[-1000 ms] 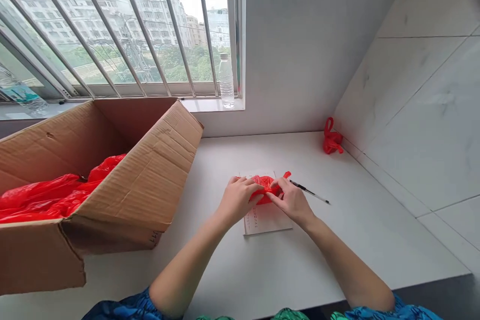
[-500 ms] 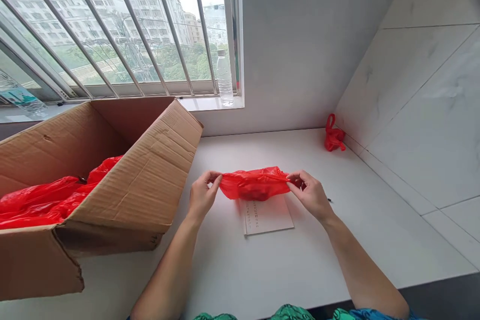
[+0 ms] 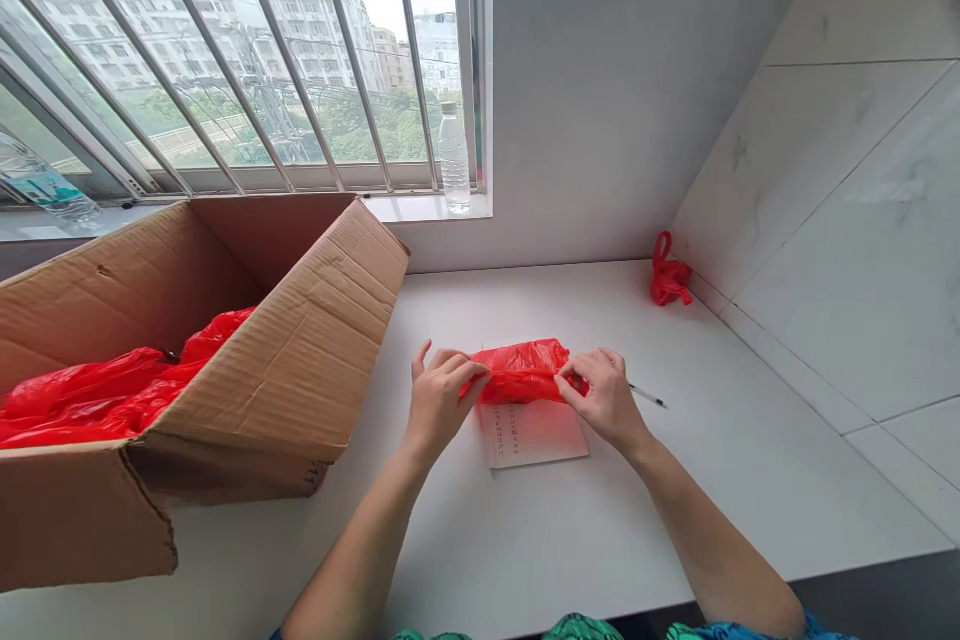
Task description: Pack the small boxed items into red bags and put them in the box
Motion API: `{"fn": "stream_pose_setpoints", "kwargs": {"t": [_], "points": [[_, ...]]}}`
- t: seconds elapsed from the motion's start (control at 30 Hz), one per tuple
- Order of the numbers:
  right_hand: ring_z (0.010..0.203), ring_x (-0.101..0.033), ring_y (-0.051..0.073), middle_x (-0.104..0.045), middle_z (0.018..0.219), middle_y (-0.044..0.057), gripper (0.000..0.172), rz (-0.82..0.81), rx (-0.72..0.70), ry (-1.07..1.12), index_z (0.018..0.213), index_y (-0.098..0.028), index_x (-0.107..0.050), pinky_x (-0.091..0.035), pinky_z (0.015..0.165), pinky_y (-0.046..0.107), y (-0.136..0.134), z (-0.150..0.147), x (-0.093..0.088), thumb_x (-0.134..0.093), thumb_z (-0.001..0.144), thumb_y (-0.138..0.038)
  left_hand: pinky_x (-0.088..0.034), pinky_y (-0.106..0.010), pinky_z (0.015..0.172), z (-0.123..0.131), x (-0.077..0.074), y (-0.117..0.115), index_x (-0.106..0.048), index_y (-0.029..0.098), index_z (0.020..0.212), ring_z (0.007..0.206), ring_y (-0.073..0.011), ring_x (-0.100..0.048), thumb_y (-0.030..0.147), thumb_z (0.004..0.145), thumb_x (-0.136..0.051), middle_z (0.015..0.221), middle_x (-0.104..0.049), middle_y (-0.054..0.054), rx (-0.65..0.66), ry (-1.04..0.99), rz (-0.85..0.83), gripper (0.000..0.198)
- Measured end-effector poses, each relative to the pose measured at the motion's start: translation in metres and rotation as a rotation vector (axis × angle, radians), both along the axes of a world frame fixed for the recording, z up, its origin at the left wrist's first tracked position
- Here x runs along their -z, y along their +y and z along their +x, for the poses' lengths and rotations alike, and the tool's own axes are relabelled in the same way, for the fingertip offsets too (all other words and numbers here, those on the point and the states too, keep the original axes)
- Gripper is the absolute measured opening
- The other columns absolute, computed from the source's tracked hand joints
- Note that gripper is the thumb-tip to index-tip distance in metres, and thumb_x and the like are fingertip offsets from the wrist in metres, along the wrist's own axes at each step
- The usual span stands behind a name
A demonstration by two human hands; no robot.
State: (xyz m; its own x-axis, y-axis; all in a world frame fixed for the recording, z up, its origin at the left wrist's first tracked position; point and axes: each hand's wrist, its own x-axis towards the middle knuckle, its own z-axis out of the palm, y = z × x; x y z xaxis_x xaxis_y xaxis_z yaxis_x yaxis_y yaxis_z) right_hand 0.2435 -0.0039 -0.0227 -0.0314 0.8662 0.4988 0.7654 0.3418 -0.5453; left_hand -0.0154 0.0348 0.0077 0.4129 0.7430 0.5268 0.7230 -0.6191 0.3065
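A red plastic bag is stretched sideways between my two hands, gathered into a narrow bundle above the white tabletop. My left hand pinches its left end between thumb and fingers. At the other end, my right hand has the plastic pinched the same way. Whether anything lies inside the bag cannot be made out. Partly covered by the bag is a white paper or thin booklet with rows of small writing. A pen lies just right of my right hand, part of it hidden.
On the left stands an open cardboard box with red plastic bags inside. A small knotted red bag sits in the back right corner. A clear bottle stands on the windowsill; another bottle leans at far left.
My hands have come closer together, the left one moving right along the bag. The bag now looks more bunched and sits slightly lower. More of the pen shows.
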Motion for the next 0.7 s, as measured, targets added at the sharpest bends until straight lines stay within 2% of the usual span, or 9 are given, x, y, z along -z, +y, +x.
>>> {"fn": "stream_pose_setpoints", "kwargs": {"t": [0.1, 0.17, 0.23, 0.33, 0.4, 0.47, 0.57, 0.63, 0.7], "points": [[0.075, -0.057, 0.019, -0.062, 0.072, -0.001, 0.022, -0.034, 0.147, 0.211, 0.072, -0.024, -0.054, -0.042, 0.089, 0.04, 0.001, 0.016, -0.004, -0.052, 0.091, -0.036, -0.036, -0.046, 0.11, -0.013, -0.002, 0.006, -0.066, 0.023, 0.089, 0.078, -0.0165, -0.065, 0.035, 0.097, -0.05, 0.082, -0.071, 0.001, -0.136, -0.322, -0.083, 0.022], [0.078, -0.059, 0.02, -0.064, 0.077, 0.0, 0.022, -0.048, 0.18, 0.31, 0.075, -0.024, -0.055, -0.046, 0.083, 0.038, 0.0, 0.024, -0.008, -0.051, 0.092, -0.039, -0.049, -0.038, 0.094, -0.017, -0.005, 0.007, -0.064, 0.021, 0.094, 0.081, -0.0186, -0.066, 0.04, 0.097, -0.051, 0.087, -0.071, -0.003, -0.179, -0.538, -0.181, 0.023], [0.083, -0.062, 0.021, -0.066, 0.085, 0.002, 0.018, -0.012, 0.211, 0.363, 0.086, -0.025, -0.059, -0.049, 0.078, 0.037, -0.006, 0.026, -0.015, -0.053, 0.091, -0.042, -0.052, -0.034, 0.087, -0.017, -0.008, 0.005, -0.061, 0.021, 0.102, 0.093, -0.0211, -0.067, 0.04, 0.095, -0.053, 0.097, -0.071, -0.006, -0.146, -0.698, -0.254, 0.022], [0.086, -0.063, 0.023, -0.066, 0.095, 0.007, 0.02, 0.171, 0.254, 0.358, 0.101, -0.025, -0.058, -0.052, 0.072, 0.037, -0.02, 0.016, -0.032, -0.057, 0.091, -0.042, -0.05, -0.036, 0.095, -0.012, -0.019, -0.005, -0.058, 0.021, 0.11, 0.107, -0.022, -0.063, 0.031, 0.093, -0.056, 0.112, -0.067, -0.008, 0.017, -0.746, -0.263, 0.02], [0.085, -0.063, 0.023, -0.065, 0.095, 0.007, 0.014, 0.298, 0.131, 0.289, 0.103, -0.026, -0.057, -0.054, 0.073, 0.039, -0.028, 0.002, -0.044, -0.055, 0.092, -0.035, -0.048, -0.038, 0.1, -0.007, -0.029, -0.015, -0.058, 0.023, 0.114, 0.11, -0.022, -0.061, 0.025, 0.09, -0.057, 0.115, -0.065, -0.008, 0.138, -0.657, -0.244, 0.024], [0.089, -0.065, 0.022, -0.067, 0.096, 0.006, 0.013, 0.327, -0.098, 0.181, 0.105, -0.026, -0.058, -0.054, 0.079, 0.039, -0.029, -0.013, -0.054, -0.049, 0.095, -0.028, -0.042, -0.043, 0.108, -0.002, -0.038, -0.025, -0.061, 0.024, 0.11, 0.108, -0.0217, -0.06, 0.019, 0.088, -0.053, 0.109, -0.064, -0.006, 0.237, -0.524, -0.216, 0.023], [0.081, -0.066, 0.019, -0.069, 0.088, 0.004, 0.023, 0.138, -0.279, -0.021, 0.099, -0.025, -0.061, -0.051, 0.071, 0.033, -0.013, -0.03, -0.055, -0.038, 0.1, -0.025, -0.03, -0.048, 0.117, 0.004, -0.045, -0.034, -0.062, 0.022, 0.082, 0.102, -0.0213, -0.061, 0.016, 0.087, -0.044, 0.095, -0.063, -0.005, 0.333, -0.438, -0.197, 0.02], [0.064, -0.061, 0.018, -0.065, 0.073, 0.003, 0.029, -0.065, -0.196, -0.191, 0.088, -0.023, -0.06, -0.044, 0.057, 0.03, 0.005, -0.033, -0.049, -0.035, 0.101, -0.027, -0.04, -0.047, 0.109, 0.005, -0.043, -0.035, -0.053, 0.02, 0.071, 0.095, -0.0212, -0.063, 0.016, 0.087, -0.038, 0.092, -0.063, -0.006, 0.361, -0.513, -0.261, 0.023], [0.057, -0.057, 0.018, -0.06, 0.066, 0.004, 0.022, -0.229, -0.088, -0.319, 0.078, -0.022, -0.058, -0.035, 0.05, 0.029, 0.02, -0.03, -0.042, -0.047, 0.095, -0.03, -0.052, -0.04, 0.089, 0.004, -0.04, -0.034, -0.047, 0.02, 0.071, 0.083, -0.02, -0.064, 0.018, 0.087, -0.034, 0.092, -0.065, -0.006, 0.349, -0.603, -0.349, 0.021]]}}
